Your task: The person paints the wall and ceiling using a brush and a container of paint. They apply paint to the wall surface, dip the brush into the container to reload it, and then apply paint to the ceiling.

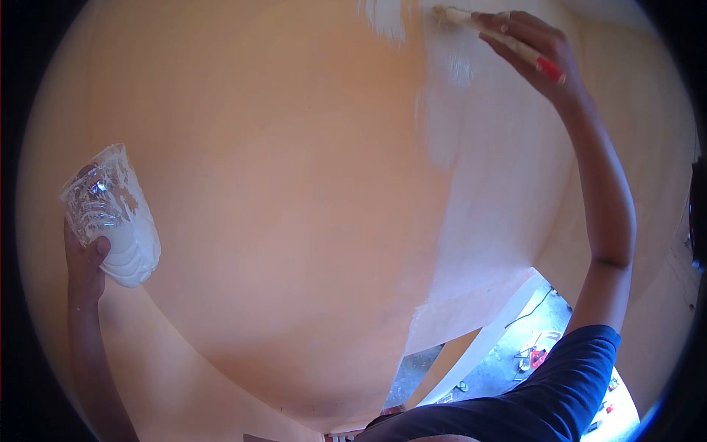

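Observation:
High on the right, my right hand (534, 48) is closed around the handle of a paintbrush (471, 18). The handle has a red end, and the bristles touch the wall near the top of the view. Wet white paint (449, 110) runs in streaks down the peach wall (294, 184) below the brush. On the left, my left hand (88, 258) grips a clear cut-off plastic bottle (114, 214), tilted, with white paint in its lower part and smears on its inner sides. Most of the left fingers are hidden behind the bottle.
Below right, an opening shows a floor (508, 353) far beneath, with a red object (539, 358) and other small items on it. A side wall (633, 147) meets the painted wall at a corner on the right. My dark sleeve (545, 383) crosses the bottom.

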A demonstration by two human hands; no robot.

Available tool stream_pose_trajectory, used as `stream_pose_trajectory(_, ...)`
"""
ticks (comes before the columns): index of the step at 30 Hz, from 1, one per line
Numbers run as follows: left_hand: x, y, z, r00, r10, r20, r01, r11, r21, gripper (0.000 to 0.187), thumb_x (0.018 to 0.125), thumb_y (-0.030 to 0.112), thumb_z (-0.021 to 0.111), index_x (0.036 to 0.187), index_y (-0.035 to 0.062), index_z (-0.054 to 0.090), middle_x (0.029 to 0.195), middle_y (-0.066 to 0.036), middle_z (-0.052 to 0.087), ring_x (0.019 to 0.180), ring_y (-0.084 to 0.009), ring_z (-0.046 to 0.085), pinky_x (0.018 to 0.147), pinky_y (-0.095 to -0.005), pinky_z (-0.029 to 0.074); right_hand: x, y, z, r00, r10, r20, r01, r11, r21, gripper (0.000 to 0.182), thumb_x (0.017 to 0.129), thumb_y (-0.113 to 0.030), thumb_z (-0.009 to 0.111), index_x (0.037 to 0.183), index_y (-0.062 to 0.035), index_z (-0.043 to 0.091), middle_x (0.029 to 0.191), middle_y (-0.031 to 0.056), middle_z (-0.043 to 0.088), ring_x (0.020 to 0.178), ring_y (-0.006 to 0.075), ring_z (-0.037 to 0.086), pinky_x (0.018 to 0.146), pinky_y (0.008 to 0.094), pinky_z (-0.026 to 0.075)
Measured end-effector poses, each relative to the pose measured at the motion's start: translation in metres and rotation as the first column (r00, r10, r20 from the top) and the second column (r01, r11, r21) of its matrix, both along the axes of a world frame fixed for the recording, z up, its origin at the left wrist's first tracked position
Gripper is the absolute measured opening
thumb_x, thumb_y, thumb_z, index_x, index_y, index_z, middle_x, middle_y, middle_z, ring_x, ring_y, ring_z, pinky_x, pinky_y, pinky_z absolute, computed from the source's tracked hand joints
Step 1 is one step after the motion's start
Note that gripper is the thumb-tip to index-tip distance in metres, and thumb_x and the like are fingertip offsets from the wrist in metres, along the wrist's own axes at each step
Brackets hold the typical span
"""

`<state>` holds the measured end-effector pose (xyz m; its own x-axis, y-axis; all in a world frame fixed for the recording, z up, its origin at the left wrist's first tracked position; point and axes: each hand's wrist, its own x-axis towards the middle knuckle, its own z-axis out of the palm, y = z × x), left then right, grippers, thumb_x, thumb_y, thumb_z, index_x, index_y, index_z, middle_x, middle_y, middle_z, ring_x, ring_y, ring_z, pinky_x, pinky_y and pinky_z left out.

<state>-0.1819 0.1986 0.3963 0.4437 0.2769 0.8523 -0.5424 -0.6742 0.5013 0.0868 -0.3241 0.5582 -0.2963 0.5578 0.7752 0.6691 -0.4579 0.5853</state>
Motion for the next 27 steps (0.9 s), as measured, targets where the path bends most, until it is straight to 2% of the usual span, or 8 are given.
stream_pose_trajectory(3,0.000,0.000,0.001,1.000,0.009,-0.009,-0.009,1.000,0.011,0.107,0.061,0.055,0.082,0.138,0.0011,0.031,0.128,-0.012,0.049,0.117,-0.0232,0.051,0.099,-0.0380,0.044,0.022,0.008,-0.039,0.995,-0.011,0.095,0.027,0.984,-0.174,0.033,0.077,-0.006,0.062,0.110,-0.0075,0.066,0.089,0.0118,0.064,0.078,0.0292,0.062,0.070,0.0353,0.050)
stream_pose_trajectory(6,0.001,-0.006,0.004,1.000,-0.025,-0.016,0.025,1.000,0.013,0.105,0.061,0.053,0.083,0.138,0.0017,0.032,0.128,-0.012,0.049,0.117,-0.0227,0.051,0.098,-0.0374,0.044,0.014,0.012,-0.097,0.999,0.008,0.033,0.000,0.967,-0.253,0.032,0.075,-0.007,0.060,0.106,-0.0052,0.067,0.084,0.0098,0.065,0.077,0.0268,0.062,0.068,0.0359,0.052)
stream_pose_trajectory(9,0.003,-0.017,0.007,0.999,-0.035,0.005,0.034,0.999,0.032,0.104,0.061,0.049,0.084,0.138,0.0024,0.032,0.127,-0.011,0.049,0.116,-0.0225,0.051,0.098,-0.0371,0.044,-0.008,0.006,-0.126,0.980,0.003,-0.198,-0.082,0.915,-0.395,0.028,0.075,-0.007,0.065,0.102,-0.0040,0.068,0.091,0.0094,0.068,0.083,0.0271,0.065,0.071,0.0357,0.054)
stream_pose_trajectory(11,0.005,-0.025,0.007,0.997,-0.066,0.026,0.066,0.997,0.027,0.102,0.062,0.045,0.084,0.138,0.0026,0.031,0.127,-0.011,0.049,0.115,-0.0227,0.052,0.098,-0.0371,0.044,-0.011,-0.006,-0.106,0.978,-0.005,-0.209,-0.081,0.911,-0.404,0.025,0.075,-0.004,0.068,0.100,-0.0025,0.069,0.093,0.0106,0.068,0.085,0.0283,0.066,0.072,0.0360,0.055)
stream_pose_trajectory(13,0.008,-0.033,0.008,0.994,-0.099,0.049,0.098,0.995,0.028,0.101,0.062,0.041,0.084,0.139,0.0029,0.031,0.126,-0.011,0.050,0.114,-0.0228,0.052,0.098,-0.0371,0.045,0.002,-0.025,-0.062,0.999,-0.028,0.033,0.033,0.986,-0.164,0.023,0.077,-0.002,0.069,0.100,-0.0015,0.068,0.095,0.0106,0.068,0.086,0.0280,0.066,0.072,0.0351,0.054)
stream_pose_trajectory(16,0.009,-0.038,0.009,0.986,-0.150,0.070,0.151,0.988,-0.008,0.098,0.062,0.034,0.083,0.139,0.0035,0.030,0.126,-0.012,0.050,0.113,-0.0231,0.053,0.097,-0.0373,0.045,0.013,-0.032,0.028,0.950,-0.016,0.313,-0.004,0.998,0.063,0.026,0.078,-0.003,0.071,0.105,-0.0040,0.068,0.099,0.0092,0.068,0.082,0.0250,0.065,0.072,0.0317,0.053)
stream_pose_trajectory(23,0.007,-0.038,0.013,0.982,-0.189,0.018,0.190,0.981,-0.035,0.098,0.061,0.028,0.083,0.139,0.0041,0.030,0.124,-0.012,0.050,0.112,-0.0236,0.054,0.095,-0.0379,0.047,0.028,-0.010,0.141,0.975,-0.004,0.220,-0.050,0.970,0.240,0.023,0.083,-0.012,0.068,0.105,-0.0091,0.068,0.096,0.0077,0.068,0.083,0.0281,0.064,0.073,0.0330,0.051)
stream_pose_trajectory(27,0.006,-0.040,0.014,0.981,-0.193,0.000,0.193,0.981,-0.033,0.096,0.061,0.027,0.082,0.138,0.0044,0.031,0.124,-0.012,0.050,0.112,-0.0237,0.054,0.095,-0.0377,0.046,0.063,0.001,0.129,0.961,-0.058,0.271,-0.005,0.975,0.224,0.020,0.083,-0.011,0.067,0.103,-0.0085,0.067,0.097,0.0068,0.067,0.084,0.0292,0.063,0.072,0.0341,0.051)
